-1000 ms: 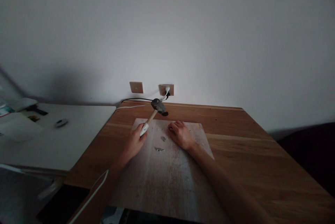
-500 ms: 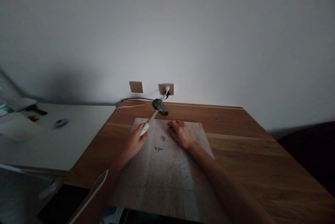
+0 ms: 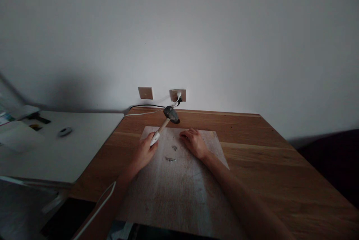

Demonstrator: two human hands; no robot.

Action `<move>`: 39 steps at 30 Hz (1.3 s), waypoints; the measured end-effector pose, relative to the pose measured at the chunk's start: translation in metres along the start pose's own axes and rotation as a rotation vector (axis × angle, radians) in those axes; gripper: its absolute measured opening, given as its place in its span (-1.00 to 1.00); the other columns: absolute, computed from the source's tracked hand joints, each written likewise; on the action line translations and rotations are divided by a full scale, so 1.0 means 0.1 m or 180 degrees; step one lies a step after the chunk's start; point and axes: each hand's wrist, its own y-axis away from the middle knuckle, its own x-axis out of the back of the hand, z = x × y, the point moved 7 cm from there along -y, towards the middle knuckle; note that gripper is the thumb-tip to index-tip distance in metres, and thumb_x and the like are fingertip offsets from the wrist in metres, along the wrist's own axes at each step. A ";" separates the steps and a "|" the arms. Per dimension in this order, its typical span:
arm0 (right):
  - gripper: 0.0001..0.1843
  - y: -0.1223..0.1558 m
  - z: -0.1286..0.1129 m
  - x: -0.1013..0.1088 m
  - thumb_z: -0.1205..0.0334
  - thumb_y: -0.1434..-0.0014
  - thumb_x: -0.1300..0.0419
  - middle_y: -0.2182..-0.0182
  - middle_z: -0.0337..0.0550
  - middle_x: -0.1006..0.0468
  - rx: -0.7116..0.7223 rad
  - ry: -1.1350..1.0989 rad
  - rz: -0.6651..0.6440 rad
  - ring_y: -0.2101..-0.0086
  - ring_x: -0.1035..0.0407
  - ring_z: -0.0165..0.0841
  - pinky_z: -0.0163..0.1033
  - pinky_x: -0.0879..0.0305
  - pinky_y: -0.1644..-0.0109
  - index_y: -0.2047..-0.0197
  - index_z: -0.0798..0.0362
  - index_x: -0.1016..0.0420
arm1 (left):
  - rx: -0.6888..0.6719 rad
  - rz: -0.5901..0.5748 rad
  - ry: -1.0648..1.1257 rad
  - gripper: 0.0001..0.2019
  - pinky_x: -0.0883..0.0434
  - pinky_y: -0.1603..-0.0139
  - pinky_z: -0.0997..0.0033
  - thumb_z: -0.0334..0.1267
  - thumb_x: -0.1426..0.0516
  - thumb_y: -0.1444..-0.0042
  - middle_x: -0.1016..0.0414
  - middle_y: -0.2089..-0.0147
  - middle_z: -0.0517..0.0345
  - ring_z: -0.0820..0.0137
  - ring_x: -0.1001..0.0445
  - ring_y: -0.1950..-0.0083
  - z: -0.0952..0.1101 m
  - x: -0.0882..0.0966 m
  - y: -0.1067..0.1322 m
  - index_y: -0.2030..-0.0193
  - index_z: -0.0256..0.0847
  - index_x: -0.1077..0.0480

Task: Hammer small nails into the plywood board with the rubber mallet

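My left hand (image 3: 146, 149) is wrapped round the pale grip of a hammer (image 3: 171, 115), whose dark head is raised at the far end of a wooden handle. Under it lies a pale, worn wooden board (image 3: 168, 195). On the far part of that board rests my right hand (image 3: 195, 143), fingers bent and drawn together; whatever is between the fingertips is hidden. Between the two hands are a few small metal nails or screws (image 3: 174, 148). Closer to me lies another small bunch of shiny metal fasteners (image 3: 170, 159), too small to tell exactly.
The board lies on a brown wooden table (image 3: 252, 165) against the wall. At the back, a socket (image 3: 182, 95) holds plugs with cables. To the left, a white table (image 3: 92, 135) carries a computer mouse (image 3: 65, 131) and papers (image 3: 17, 135). A white cord (image 3: 95, 210) passes by my left forearm.
Almost nothing has moved. The hammer is still held up in my left hand, its head shifted very slightly. My right hand stays in the same place on the board.
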 end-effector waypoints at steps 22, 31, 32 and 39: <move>-0.70 -0.04 0.00 -0.03 0.38 -0.29 -0.22 0.18 -0.12 -0.63 -0.0254 -0.0044 -0.0213 0.04 -0.43 -0.18 -0.06 -0.27 -0.12 -0.08 0.01 -0.44 | -0.0026 -0.0057 -0.0130 -0.72 -0.42 0.16 0.32 -0.24 -0.06 -0.28 -0.59 0.20 0.05 0.25 -0.58 0.20 0.02 0.01 0.01 -0.09 -0.19 -0.41; -0.67 -0.03 0.01 -0.02 0.36 -0.27 -0.25 0.17 -0.10 -0.61 -0.0227 -0.0096 -0.0119 0.02 -0.42 -0.15 -0.02 -0.31 -0.12 -0.09 0.02 -0.42 | -0.0024 -0.0041 -0.0119 -0.73 -0.42 0.17 0.31 -0.24 -0.07 -0.27 -0.58 0.21 0.06 0.25 -0.57 0.22 -0.02 -0.02 0.00 -0.06 -0.19 -0.41; -0.67 -0.02 0.01 -0.02 0.36 -0.26 -0.26 0.16 -0.10 -0.60 -0.0212 -0.0132 -0.0099 0.02 -0.42 -0.15 -0.03 -0.31 -0.12 -0.09 0.01 -0.41 | -0.0034 -0.0038 -0.0103 -0.73 -0.42 0.17 0.31 -0.24 -0.07 -0.27 -0.58 0.21 0.06 0.25 -0.57 0.22 -0.02 -0.02 0.00 -0.06 -0.19 -0.42; -0.61 -0.02 0.03 0.00 0.42 -0.21 -0.25 0.19 -0.14 -0.60 -0.0278 -0.0392 -0.0028 0.06 -0.43 -0.20 -0.07 -0.32 -0.10 -0.10 0.01 -0.40 | -0.0056 0.0003 -0.0036 -0.74 -0.41 0.17 0.34 -0.24 -0.07 -0.26 -0.58 0.22 0.08 0.28 -0.56 0.21 -0.02 -0.01 -0.01 -0.05 -0.18 -0.41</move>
